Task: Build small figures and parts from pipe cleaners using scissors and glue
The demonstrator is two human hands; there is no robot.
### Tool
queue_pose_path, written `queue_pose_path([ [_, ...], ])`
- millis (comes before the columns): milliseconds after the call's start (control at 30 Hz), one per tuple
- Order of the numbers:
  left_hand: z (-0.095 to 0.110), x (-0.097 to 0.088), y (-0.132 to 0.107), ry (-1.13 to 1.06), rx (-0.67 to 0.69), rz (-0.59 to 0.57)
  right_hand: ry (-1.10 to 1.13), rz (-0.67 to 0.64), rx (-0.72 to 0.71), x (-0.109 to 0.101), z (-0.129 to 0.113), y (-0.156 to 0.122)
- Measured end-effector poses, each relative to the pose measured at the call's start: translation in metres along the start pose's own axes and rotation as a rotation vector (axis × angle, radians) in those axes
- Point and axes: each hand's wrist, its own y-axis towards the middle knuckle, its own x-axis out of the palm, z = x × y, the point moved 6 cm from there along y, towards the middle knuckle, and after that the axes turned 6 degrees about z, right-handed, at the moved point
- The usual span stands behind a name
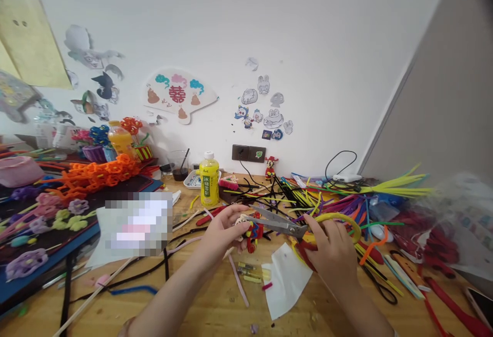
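Near the middle of the table, my left hand (227, 226) is closed around a small pipe-cleaner doll (252, 231) with a pale head and a red, blue and yellow body. My right hand (333, 249) grips scissors (283, 225) with yellow handles. The scissors' blades are spread apart and reach left to the doll, beside my left fingers. Whether the blades touch the doll I cannot tell. Below the hands lie a white paper sheet (287, 280) and a pale pink pipe cleaner (239, 280).
A yellow drink bottle (209, 180) and a cup of dark liquid (179, 165) stand near the wall. Another small doll (271, 168) stands behind a pile of black pipe cleaners. Orange pipe-cleaner flowers (96, 175) lie left; yellow pipe cleaners (400, 187) and plastic bags fill the right.
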Motion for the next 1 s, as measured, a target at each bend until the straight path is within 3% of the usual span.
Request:
queue_pose_path([
  [267,-0.001,-0.001,0.003,0.076,0.048,-0.03,-0.023,-0.045,-0.06,0.0,0.001,-0.003],
  [467,0.005,0.002,0.001,0.082,0.108,-0.036,0.0,-0.074,-0.019,-0.001,0.003,-0.001],
  [767,0.003,0.0,0.002,0.083,0.084,-0.046,0.146,0.005,-0.06,0.001,-0.006,0.001],
  [1000,-0.001,-0.002,0.004,0.089,0.035,-0.028,0.242,-0.072,-0.038,0.015,-0.006,-0.008],
])
